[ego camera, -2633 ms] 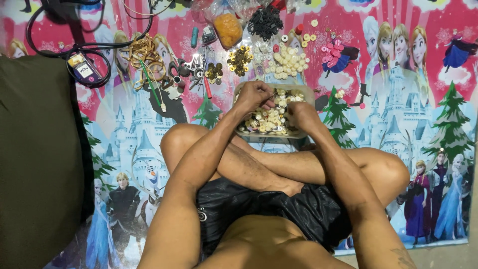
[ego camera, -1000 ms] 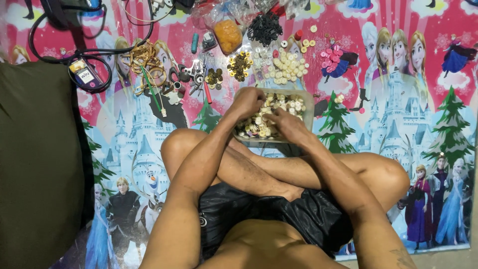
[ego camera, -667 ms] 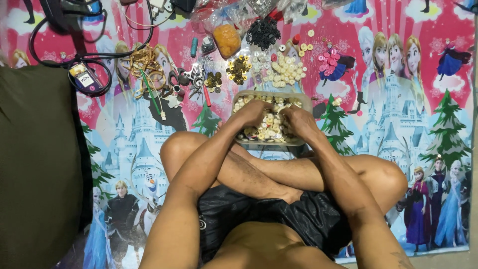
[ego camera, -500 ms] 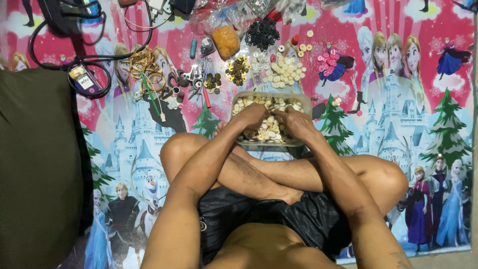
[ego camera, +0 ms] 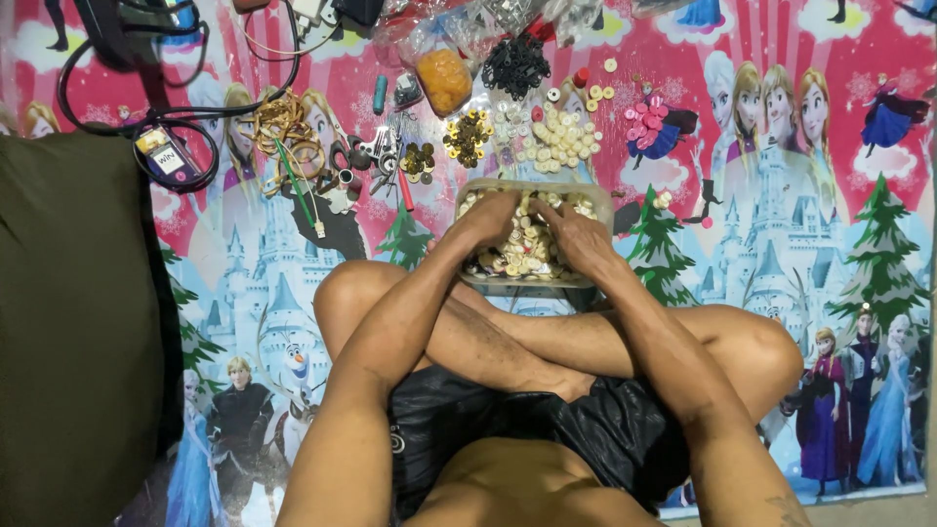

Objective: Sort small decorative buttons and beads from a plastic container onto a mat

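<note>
Both of our hands sit in the clear plastic tub (ego camera: 603,200) at frame centre: left hand (ego camera: 491,220) and right hand (ego camera: 578,232) close together, fingers curled down into the cream buttons (ego camera: 524,252); whether either pinches one, we cannot tell. We judge this the sorting step, and the next move calls for a fine pinch. Above lie a cream button pile (ego camera: 558,139), black buttons (ego camera: 515,66), pink buttons (ego camera: 644,119) and an orange bag (ego camera: 444,80).

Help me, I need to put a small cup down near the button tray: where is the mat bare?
Bare mat lies right of the tray, past the pink buttons. Another patch sits between the dark cushion and the bent knee. Above the tray, where both hands dig, button piles crowd it.
</note>
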